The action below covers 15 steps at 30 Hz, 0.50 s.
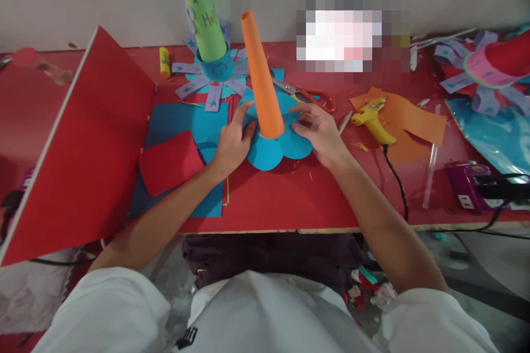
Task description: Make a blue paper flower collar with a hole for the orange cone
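A tall orange paper cone stands, leaning a little left, on a scalloped blue paper base. My left hand grips the base's left edge, thumb and forefinger close to the foot of the cone. On the other side my right hand holds the right edge, its fingers curled over the paper. Behind the cone lie scissors with red-orange handles, partly hidden. A yellow glue gun rests on orange paper to the right of my right hand.
A finished-looking green tube with purple paper strips stands behind left, beside a glue stick. A red board rises at left, near a red paper piece on blue sheets. A purple device and cables lie right.
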Motion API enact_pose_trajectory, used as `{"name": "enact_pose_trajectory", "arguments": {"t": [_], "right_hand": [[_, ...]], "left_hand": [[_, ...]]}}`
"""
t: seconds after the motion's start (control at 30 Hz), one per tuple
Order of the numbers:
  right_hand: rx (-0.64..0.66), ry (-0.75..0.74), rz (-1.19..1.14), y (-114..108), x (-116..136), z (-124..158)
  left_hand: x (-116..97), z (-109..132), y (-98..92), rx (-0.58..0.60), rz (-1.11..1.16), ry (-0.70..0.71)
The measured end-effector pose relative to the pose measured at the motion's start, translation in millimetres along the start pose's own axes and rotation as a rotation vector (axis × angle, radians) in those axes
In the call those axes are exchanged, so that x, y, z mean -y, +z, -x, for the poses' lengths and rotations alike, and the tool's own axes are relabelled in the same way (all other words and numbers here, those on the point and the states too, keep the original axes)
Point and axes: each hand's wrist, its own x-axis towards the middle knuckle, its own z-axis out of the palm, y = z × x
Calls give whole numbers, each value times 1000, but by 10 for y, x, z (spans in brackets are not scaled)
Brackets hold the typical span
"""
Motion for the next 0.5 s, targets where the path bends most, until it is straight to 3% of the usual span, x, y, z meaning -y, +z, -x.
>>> {"name": "enact_pose_trajectory", "arguments": {"t": [0.17, 0.4, 0.5], "right_hand": [[20, 23, 16, 4, 39, 13], [35, -42, -86, 17, 15, 27], [61, -78, -83, 31, -17, 28]], "left_hand": [[-16, 6, 12, -15, -3, 7], [-6, 2, -15, -205, 12, 190], [44, 6, 12, -187, 149, 275]]}}
